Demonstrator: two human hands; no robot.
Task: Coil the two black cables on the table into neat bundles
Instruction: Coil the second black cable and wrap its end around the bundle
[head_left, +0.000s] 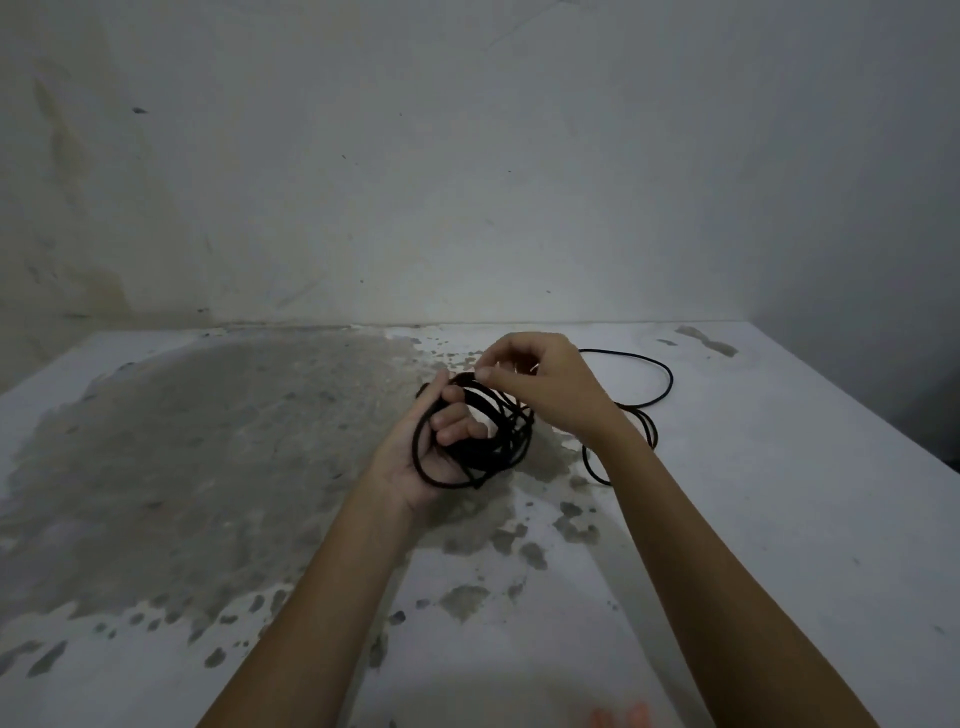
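Note:
A black cable coil (498, 441) of several loops hangs around my left hand (441, 441), whose palm faces up and whose fingers curl round the loops. Just above it, my right hand (540, 384) pinches a strand of the same cable between thumb and forefinger at the top of the coil. Loose black cable (660, 379) trails to the right on the table, forming a wide loop behind my right wrist and a smaller loop below it. I cannot tell whether that loose part belongs to one cable or two.
The white table (779, 519) has a large worn grey patch on its left half and scattered grey flecks in the middle. A stained wall rises right behind its far edge. The table's right edge drops off at the far right.

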